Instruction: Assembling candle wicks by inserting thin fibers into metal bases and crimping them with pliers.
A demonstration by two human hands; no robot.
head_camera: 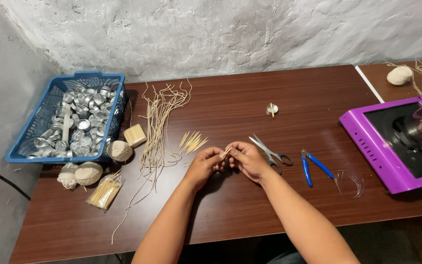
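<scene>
Toothpick (pixel 226 152) — pinched by left hand (pixel 204 165) and right hand (pixel 248 159) | scissors (pixel 270 152) beside

Craft workshop: brown worktable (pixel 250 205), blue basket (pixel 25 151) of metal cups (pixel 81 122), scissors (pixel 269 151).

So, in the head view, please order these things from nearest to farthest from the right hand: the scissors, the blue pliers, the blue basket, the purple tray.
1. Scissors: just beside the right hand, on its right.
2. Blue pliers: further right on the table.
3. Purple tray: at the table's right edge.
4. Blue basket: far left, holding metal cups.
</scene>
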